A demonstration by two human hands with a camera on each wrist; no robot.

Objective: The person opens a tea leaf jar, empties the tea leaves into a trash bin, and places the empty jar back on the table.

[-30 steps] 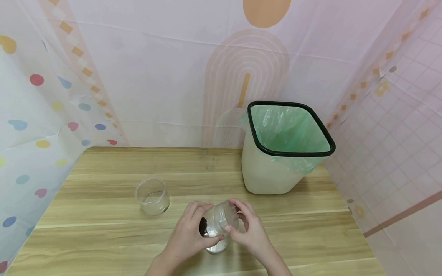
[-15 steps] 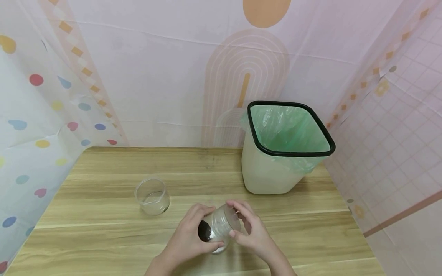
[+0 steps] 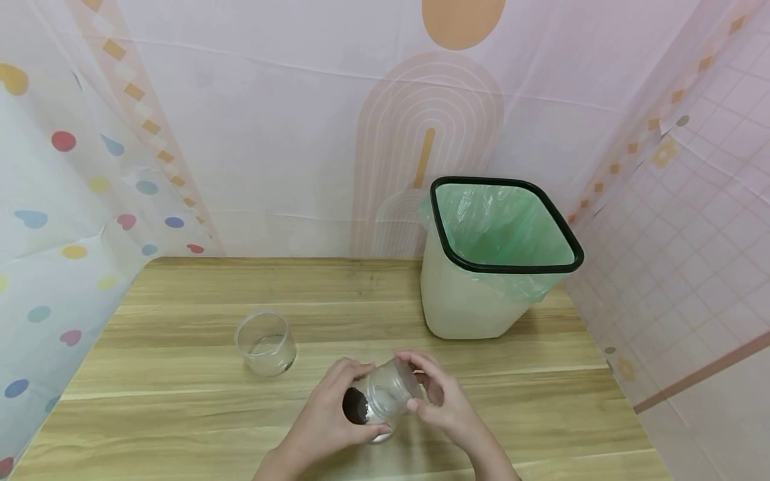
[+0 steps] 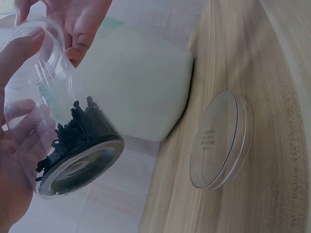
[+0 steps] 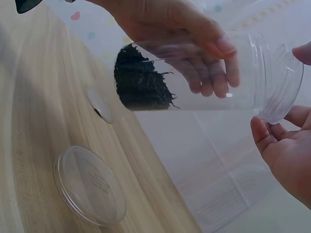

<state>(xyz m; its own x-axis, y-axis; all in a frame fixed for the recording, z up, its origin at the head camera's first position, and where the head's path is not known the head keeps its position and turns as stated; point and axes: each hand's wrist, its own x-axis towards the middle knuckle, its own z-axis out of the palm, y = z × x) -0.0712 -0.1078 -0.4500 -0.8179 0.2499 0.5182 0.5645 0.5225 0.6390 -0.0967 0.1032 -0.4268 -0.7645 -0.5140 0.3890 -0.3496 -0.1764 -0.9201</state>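
Writing: small print is showing on the clear lid [image 4: 219, 141], too blurry to read.
Count: one jar [image 3: 380, 399], one lid, one glass cup [image 3: 265, 343], one bin [image 3: 493, 260].
Left hand [image 3: 327, 417]: fingers are curling round the tilted jar, near the table's front edge.
Right hand [image 3: 442, 404]: fingertips are touching the jar's open mouth.
Inside: dark dry leaves [image 5: 141, 80] are lying at the jar's bottom.
Place: wooden table [image 3: 180, 401], pink walls; bin is standing far right.
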